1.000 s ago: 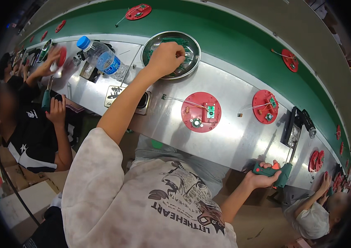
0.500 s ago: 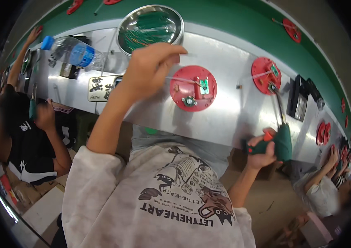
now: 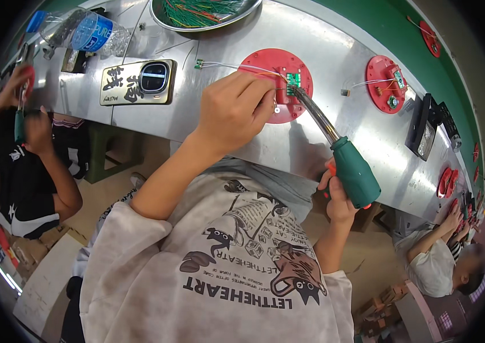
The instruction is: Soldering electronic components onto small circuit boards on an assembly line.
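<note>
My right hand (image 3: pixel 339 197) is closed round the green handle of a pistol-shaped soldering iron (image 3: pixel 358 174). The iron's metal tip reaches a small green circuit board (image 3: pixel 292 80) on a round red plastic disc (image 3: pixel 265 59), apparently touching it. My left hand (image 3: pixel 234 111) is over the disc's near left part, thumb and fingers pinched beside the board on a thin wire, its end mostly hidden by the fingertips. Orange wires (image 3: pixel 266 73) run to the board. Pale wires lead left to a tiny green board (image 3: pixel 199 64) on the metal bench.
A steel bowl (image 3: pixel 162 22) holds green wires. Left are a phone (image 3: pixel 136 86) and a clear plastic bottle (image 3: pixel 116 40). Right are another red disc (image 3: pixel 376 71) with wires and a black holder (image 3: pixel 425 128). Co-workers sit at both sides of the metal bench (image 3: pixel 219 43).
The soldering iron moved left from the right-hand disc to the board on the middle disc. My left hand came down to that disc and pinched. The view shifted.
</note>
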`<state>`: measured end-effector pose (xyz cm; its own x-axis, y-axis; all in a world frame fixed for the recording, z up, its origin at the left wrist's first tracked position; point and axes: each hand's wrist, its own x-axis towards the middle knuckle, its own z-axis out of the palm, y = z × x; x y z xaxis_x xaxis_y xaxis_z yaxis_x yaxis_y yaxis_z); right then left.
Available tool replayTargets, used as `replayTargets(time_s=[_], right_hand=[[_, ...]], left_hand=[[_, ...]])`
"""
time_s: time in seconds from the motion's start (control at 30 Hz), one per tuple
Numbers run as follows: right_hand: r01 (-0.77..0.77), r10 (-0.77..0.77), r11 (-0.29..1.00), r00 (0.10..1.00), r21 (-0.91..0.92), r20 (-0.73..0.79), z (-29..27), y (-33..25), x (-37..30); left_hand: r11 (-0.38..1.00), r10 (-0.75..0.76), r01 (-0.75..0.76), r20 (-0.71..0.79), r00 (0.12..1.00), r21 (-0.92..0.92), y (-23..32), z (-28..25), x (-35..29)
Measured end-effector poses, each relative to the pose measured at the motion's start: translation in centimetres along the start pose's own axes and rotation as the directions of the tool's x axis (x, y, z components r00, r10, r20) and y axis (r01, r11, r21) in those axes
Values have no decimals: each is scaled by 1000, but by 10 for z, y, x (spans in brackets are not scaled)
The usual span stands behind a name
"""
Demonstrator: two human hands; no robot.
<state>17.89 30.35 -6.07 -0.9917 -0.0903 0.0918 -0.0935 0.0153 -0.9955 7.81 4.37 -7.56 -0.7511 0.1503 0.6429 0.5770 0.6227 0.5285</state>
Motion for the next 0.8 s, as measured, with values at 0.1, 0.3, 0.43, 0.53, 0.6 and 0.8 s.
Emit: replayTargets(time_s=[0.1,0.3,0.43,0.53,0.6,0.8], right_hand=[[-23,24,1000,999,17,-24,2,0,-3],[-64,66,997,997,44,-37,3,-2,-3],[-54,56,997,998,59,-23,2,-2,-3],[-36,36,999,999,4,1,0,-1,-1],[-80,79,997,997,15,8,-2,-1,0],[-12,12,1000,993,4,-119,3,-4,1]], left_hand=[[1000,-12,12,-2,1000,-23,0,0,-1],[1000,-5,4,39,999,28,1,-1,-1],[999,21,-22,32,999,42,-2,1,-1],[997,26,-26,9,1000,79,-3,1,-3],[999,11,-14,51,999,52,-3,1,-3],[996,59,-57,-35,998,64,-6,6,-2]])
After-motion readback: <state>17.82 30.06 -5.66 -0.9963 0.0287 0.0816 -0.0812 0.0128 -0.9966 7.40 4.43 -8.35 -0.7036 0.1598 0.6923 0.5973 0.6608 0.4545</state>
